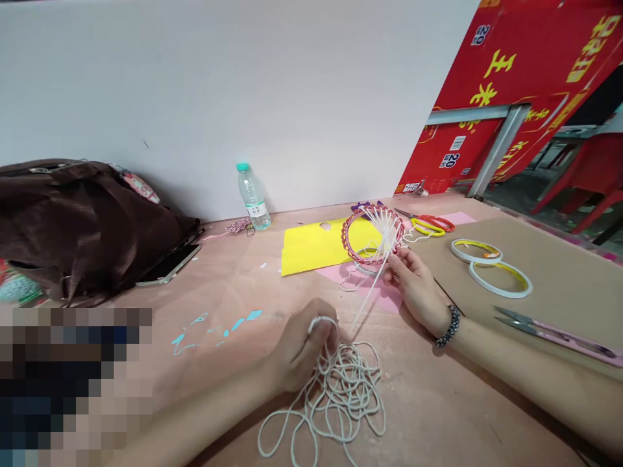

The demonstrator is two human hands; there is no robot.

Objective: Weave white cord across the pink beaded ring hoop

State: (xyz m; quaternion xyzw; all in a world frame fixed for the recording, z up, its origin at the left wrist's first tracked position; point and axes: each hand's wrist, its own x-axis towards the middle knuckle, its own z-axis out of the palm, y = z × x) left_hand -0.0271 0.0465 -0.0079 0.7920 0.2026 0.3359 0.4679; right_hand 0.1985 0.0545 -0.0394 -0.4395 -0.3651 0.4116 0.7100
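My right hand [409, 279] pinches the lower right rim of a hoop [346, 241] wrapped in red. White cord [387, 227] is strung in a fan across the hoop's right side. From the hoop, one strand runs taut down to my left hand [311, 340], which is closed on the cord with a loop over its fingers. Below that hand, a loose tangle of the same cord [353, 383] spreads on the table. Behind the hoop lie a yellow sheet [306, 246] and a pink sheet [335, 277].
Red and yellow scissors [433, 226], rolls of tape [501, 279] and pink-handled scissors [559, 332] lie to the right. A water bottle [254, 201] leans by the white wall. At left are a dark bag [87, 227] and a phone [170, 266].
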